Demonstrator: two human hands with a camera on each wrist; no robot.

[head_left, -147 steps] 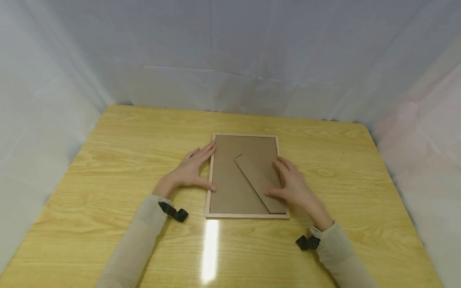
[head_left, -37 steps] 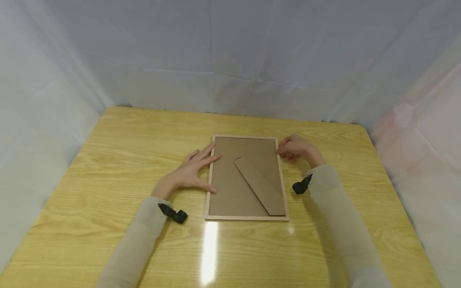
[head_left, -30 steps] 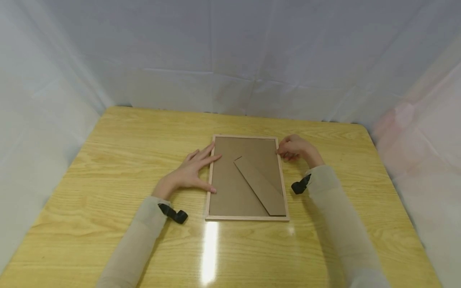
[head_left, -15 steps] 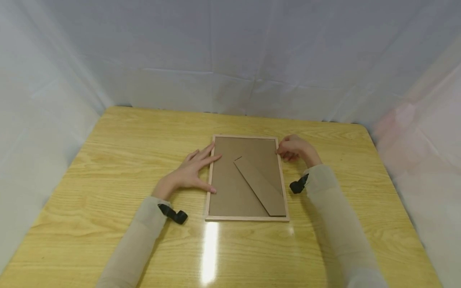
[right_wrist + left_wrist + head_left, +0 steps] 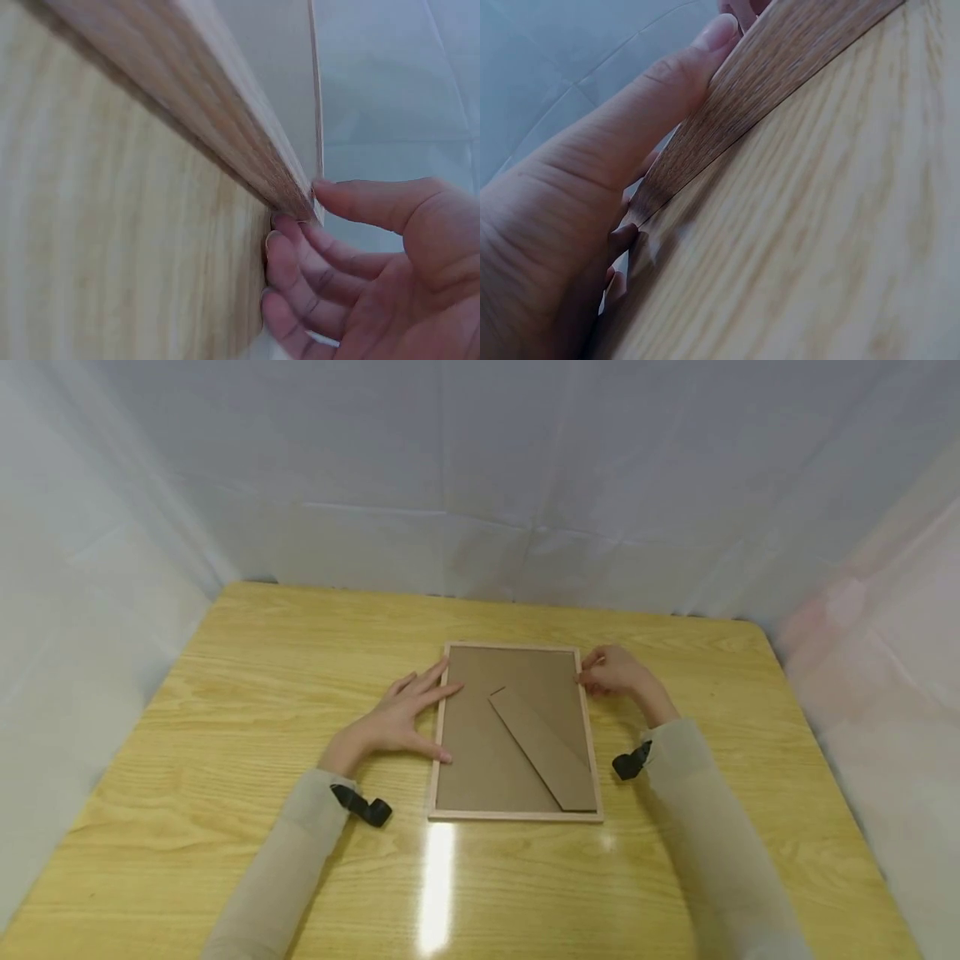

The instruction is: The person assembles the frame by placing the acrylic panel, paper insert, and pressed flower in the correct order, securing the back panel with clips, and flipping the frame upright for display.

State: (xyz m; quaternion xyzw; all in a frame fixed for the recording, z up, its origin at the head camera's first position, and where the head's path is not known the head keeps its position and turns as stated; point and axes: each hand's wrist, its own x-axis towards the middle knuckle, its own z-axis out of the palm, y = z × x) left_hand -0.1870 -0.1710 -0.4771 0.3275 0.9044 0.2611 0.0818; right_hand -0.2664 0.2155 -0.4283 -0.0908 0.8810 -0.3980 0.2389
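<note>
- Head view: the picture frame (image 5: 516,816) lies flat on the desk (image 5: 300,635), just below the middle of the picture, its backing board (image 5: 476,760) and stand flap (image 5: 542,752) facing up. It has hardly shifted.
- Head view: the right hand (image 5: 615,672) has gone from beside the flap to the frame's upper right edge, fingers pinched there, so the work seems to have passed to that edge.
- Head view: the left hand (image 5: 393,720) stays at the left edge, fingers straight and spread apart, the index now resting on the board; probably it steadies the frame.
- Left wrist view: the thumb slants from lower left to top centre, lying along the wooden edge.
- Right wrist view: right of centre, the thumb meets the edge from above, other fingers curled beneath. The tips are partly hidden, so I cannot tell whether anything is being loosened.
</note>
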